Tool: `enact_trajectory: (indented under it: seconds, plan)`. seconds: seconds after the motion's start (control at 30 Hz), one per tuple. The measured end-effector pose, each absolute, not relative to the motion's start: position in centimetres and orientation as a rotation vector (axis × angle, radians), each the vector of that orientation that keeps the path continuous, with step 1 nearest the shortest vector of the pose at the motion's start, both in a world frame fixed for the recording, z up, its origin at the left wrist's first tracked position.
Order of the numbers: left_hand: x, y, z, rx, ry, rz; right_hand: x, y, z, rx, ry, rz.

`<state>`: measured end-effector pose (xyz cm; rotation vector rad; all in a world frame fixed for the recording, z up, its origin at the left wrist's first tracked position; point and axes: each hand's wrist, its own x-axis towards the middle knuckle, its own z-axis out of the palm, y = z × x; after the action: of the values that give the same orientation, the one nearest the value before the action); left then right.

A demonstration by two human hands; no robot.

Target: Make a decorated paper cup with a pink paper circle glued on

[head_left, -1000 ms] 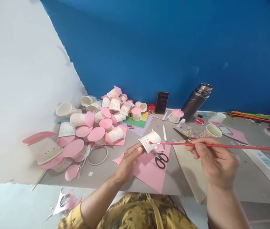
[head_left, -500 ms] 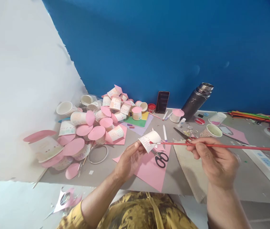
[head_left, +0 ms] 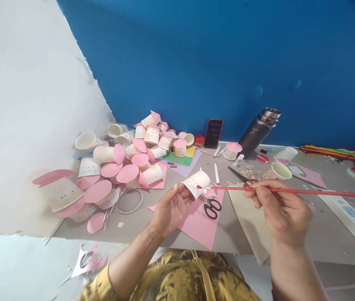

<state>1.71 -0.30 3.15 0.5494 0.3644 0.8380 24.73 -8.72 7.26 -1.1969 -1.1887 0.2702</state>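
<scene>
A small white paper cup (head_left: 196, 182) with purple marks rests tilted on the fingers of my left hand (head_left: 171, 207), above the pink paper (head_left: 196, 228). My right hand (head_left: 282, 209) pinches a long red paintbrush (head_left: 318, 192) that points left. Its red-coated tip is at the cup's wall; whether it touches I cannot tell. Just below the cup lie black-handled scissors (head_left: 211, 207). Beneath my right hand is a beige cloth (head_left: 249, 221), with a second pair of scissors (head_left: 240, 174) by my fingertips.
Several cups with pink paper discs (head_left: 127, 173) are heaped on the left. A pot of red paint (head_left: 199, 141), a phone (head_left: 213, 133) and an open dark flask (head_left: 259, 129) stand along the blue wall. A speckled cup (head_left: 277, 172) is beyond my right hand.
The cup has turned slightly in my left hand, and my left fingers have opened out beneath it. My right hand and the paintbrush have barely moved.
</scene>
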Motion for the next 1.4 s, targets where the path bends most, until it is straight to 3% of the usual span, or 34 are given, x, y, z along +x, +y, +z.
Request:
enact_trajectory:
  seconds: [1.4]
  plan:
    - [1.27, -0.07, 3.17, -0.02, 0.405, 0.835, 24.87, -8.48, 6.74, -1.184, -1.204, 0.283]
